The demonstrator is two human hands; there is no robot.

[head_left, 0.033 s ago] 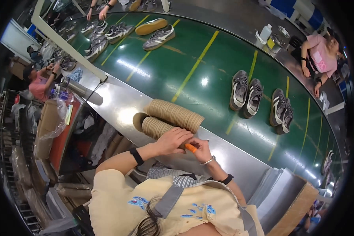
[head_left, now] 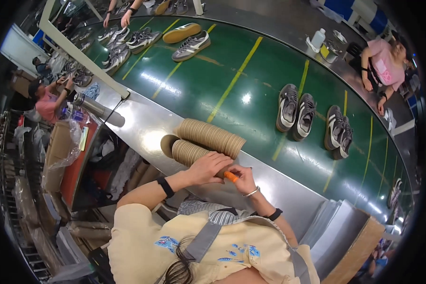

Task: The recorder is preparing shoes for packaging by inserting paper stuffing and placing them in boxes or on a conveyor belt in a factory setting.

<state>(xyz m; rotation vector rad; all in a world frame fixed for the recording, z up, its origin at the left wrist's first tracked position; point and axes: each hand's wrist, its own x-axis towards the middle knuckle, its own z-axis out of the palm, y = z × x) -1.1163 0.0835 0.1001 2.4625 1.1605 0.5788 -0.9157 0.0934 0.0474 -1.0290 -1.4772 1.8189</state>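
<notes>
**At the steel desk beside the green belt: two hands on a stack of brown discs**

At the near edge of the steel desk, two rolls of stacked brown insole-like discs lie on their sides, touching each other. The upper stack reaches toward the green conveyor belt; the lower stack lies just in front of it, with its round end face turned to the left.

The left hand rests on the right end of the lower stack, fingers curled loosely over the discs, palm down; a black band sits on that wrist. The right hand is just beside it, closed around a small orange marker whose tip points at the stack's end, under the left hand's fingers. Whether the tip touches the discs cannot be told. A thin bracelet and a dark band circle the right wrist.

On the belt beyond, two pairs of grey sneakers stand side by side, well apart from the stacks, and another pair of shoes lies farther up the belt. At the belt's far rim sits a person in a pink top. To the left, a metal cylinder lies on the desk's corner.
</notes>
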